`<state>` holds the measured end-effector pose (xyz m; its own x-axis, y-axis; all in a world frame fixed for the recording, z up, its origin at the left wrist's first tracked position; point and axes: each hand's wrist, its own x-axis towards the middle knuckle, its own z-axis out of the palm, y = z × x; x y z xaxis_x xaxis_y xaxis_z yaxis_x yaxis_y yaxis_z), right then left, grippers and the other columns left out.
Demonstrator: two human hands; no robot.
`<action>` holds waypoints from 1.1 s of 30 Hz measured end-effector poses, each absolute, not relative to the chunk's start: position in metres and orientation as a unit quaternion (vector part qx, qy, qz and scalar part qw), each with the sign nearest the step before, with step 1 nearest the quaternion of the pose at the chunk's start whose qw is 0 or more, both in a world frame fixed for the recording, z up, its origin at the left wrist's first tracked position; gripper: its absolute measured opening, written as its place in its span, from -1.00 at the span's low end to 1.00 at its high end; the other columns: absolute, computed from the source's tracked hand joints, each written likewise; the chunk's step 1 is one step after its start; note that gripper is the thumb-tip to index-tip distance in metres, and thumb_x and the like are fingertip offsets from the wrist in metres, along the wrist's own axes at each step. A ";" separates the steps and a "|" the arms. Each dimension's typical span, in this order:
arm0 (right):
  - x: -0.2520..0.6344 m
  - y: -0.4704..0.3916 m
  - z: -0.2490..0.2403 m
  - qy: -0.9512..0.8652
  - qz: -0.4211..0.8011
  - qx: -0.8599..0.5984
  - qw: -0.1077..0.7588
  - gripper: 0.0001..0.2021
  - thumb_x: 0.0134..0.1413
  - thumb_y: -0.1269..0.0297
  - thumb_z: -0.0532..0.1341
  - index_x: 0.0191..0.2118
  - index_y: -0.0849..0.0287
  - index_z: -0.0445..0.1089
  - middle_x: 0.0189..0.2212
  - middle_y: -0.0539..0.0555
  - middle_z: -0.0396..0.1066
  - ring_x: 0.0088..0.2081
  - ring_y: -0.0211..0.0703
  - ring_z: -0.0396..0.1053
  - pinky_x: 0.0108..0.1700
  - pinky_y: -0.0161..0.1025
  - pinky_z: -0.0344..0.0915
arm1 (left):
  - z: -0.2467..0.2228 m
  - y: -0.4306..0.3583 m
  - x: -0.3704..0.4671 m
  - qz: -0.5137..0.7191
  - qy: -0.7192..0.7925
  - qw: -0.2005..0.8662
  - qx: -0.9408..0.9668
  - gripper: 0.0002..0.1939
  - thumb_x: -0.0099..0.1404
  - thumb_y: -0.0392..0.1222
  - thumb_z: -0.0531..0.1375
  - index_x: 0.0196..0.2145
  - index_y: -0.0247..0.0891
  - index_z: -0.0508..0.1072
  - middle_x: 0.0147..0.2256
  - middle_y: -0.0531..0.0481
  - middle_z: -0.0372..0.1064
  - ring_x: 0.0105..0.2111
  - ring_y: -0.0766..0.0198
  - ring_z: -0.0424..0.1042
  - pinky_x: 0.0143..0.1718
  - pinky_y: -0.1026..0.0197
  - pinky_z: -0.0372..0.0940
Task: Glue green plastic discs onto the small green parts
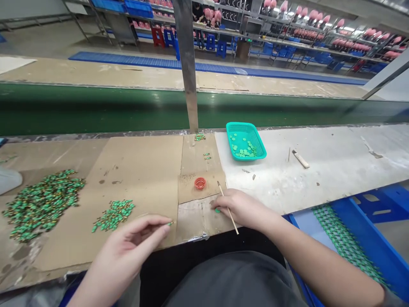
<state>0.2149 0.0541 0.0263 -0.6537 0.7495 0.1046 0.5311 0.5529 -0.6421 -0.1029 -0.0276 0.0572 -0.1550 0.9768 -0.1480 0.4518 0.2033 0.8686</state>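
My left hand [136, 241] pinches a small green and gold piece [170, 223] between thumb and forefinger, just above the cardboard's edge. My right hand [239, 205] is closed around a thin wooden-handled brush [228, 209], its dark tip pointing up and away from me. Under the right fingertips a green disc [217, 210] shows in part; whether they grip it or only touch it I cannot tell. Beyond the hands sits a small red dish [200, 183]. Left of my left hand lies a small pile of green and gold pieces [114, 215].
A larger heap of such pieces [44, 202] covers the left of the table. A turquoise basket [262, 151] holds green discs. A flat brush [300, 159] lies farther right. A metal post [188, 64] rises ahead; a blue crate [351, 213] with rows of green pieces stands low right.
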 end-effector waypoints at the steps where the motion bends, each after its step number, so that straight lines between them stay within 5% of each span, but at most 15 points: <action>1: 0.216 0.053 0.024 -0.858 0.281 -0.381 0.201 -0.78 0.41 0.51 0.39 -0.02 0.02 0.71 -0.08 0.09 0.73 -0.03 0.01 0.66 0.03 -0.13 0.55 | 0.054 -0.031 -0.099 0.344 0.660 0.421 0.518 -0.28 0.04 0.68 0.46 -0.32 -0.06 0.79 -0.32 -0.13 0.74 -0.33 -0.03 0.73 -0.29 0.10 0.67; 6: 0.230 0.028 0.015 -0.817 0.228 -0.456 0.271 -0.82 0.60 0.39 0.24 0.06 0.10 0.62 -0.14 0.15 0.66 -0.08 0.00 0.62 0.02 -0.10 0.53 | 0.029 -0.041 -0.080 0.355 0.592 0.501 0.521 -0.59 0.26 0.34 0.51 -0.24 -0.04 0.79 -0.22 -0.10 0.75 -0.25 -0.01 0.76 -0.19 0.15 0.69; 10: 0.223 0.011 0.006 -0.826 0.209 -0.456 0.257 -0.92 0.49 0.25 0.42 -0.04 0.10 0.62 -0.27 0.10 0.60 -0.24 0.00 0.55 -0.15 -0.11 0.45 | 0.018 -0.039 -0.060 0.376 0.551 0.454 0.591 -0.75 0.44 0.14 0.42 -0.22 -0.03 0.77 -0.21 -0.05 0.69 -0.27 0.12 0.70 -0.24 0.24 0.60; 16: 0.211 0.016 -0.004 -0.839 0.203 -0.428 0.268 -0.82 0.64 0.24 0.26 0.09 0.09 0.64 -0.18 0.17 0.69 -0.16 0.07 0.60 -0.08 -0.03 0.45 | 0.011 -0.028 -0.051 0.384 0.479 0.359 0.703 -0.83 0.65 -0.10 0.25 -0.11 -0.09 0.65 -0.19 -0.01 0.63 -0.21 0.20 0.66 -0.22 0.26 0.54; 21: 0.221 0.015 0.017 -0.783 0.249 -0.442 0.360 -0.61 0.79 0.06 -0.01 0.19 0.06 0.55 -0.13 0.12 0.62 -0.13 -0.01 0.58 -0.05 -0.05 0.52 | 0.003 -0.022 -0.043 0.362 0.383 0.201 0.826 -0.80 0.72 -0.33 0.13 -0.14 -0.17 0.44 -0.29 0.07 0.48 -0.30 0.27 0.50 -0.20 0.23 0.42; 24: 0.226 0.018 0.029 -0.695 0.276 -0.513 0.422 -0.77 0.70 0.18 0.14 0.00 0.03 0.54 -0.19 0.04 0.54 -0.16 -0.06 0.54 -0.08 -0.09 0.51 | -0.004 -0.022 -0.038 0.319 0.370 0.123 0.864 -0.81 0.71 -0.40 0.10 0.10 -0.30 0.50 -0.26 0.04 0.48 -0.28 0.21 0.48 -0.17 0.13 0.40; 27: 0.225 0.027 0.033 -0.640 0.314 -0.538 0.450 -0.85 0.59 0.33 0.23 0.06 0.02 0.56 -0.19 0.01 0.56 -0.19 -0.12 0.55 -0.11 -0.13 0.54 | -0.008 -0.021 -0.035 0.263 0.354 0.061 0.896 -0.57 0.69 -0.44 0.09 0.41 -0.41 0.42 -0.29 0.05 0.43 -0.31 0.16 0.45 -0.18 0.05 0.38; 30: 0.219 0.038 0.033 -0.641 0.322 -0.495 0.490 -0.74 0.65 0.32 0.20 0.22 0.03 0.59 -0.15 0.03 0.63 -0.16 -0.13 0.60 -0.06 -0.10 0.60 | -0.009 -0.021 -0.032 0.237 0.351 0.018 0.906 -0.55 0.65 -0.45 0.11 0.41 -0.47 0.44 -0.31 0.05 0.39 -0.33 0.11 0.42 -0.24 0.01 0.34; 33: 0.208 0.046 0.034 -0.670 0.274 -0.473 0.503 -0.77 0.67 0.32 0.23 0.13 0.03 0.67 -0.15 0.03 0.67 -0.16 -0.15 0.61 -0.01 -0.08 0.61 | -0.011 -0.022 -0.029 0.226 0.356 -0.004 0.907 -0.54 0.57 -0.50 0.11 0.35 -0.52 0.47 -0.31 0.01 0.38 -0.32 0.07 0.41 -0.26 -0.01 0.34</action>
<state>0.2080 0.0464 0.0340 -0.0470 0.9089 0.4145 0.3584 0.4026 -0.8423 -0.0294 -0.0216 -0.0108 0.6447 0.6438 0.4121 0.6475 -0.7465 0.1531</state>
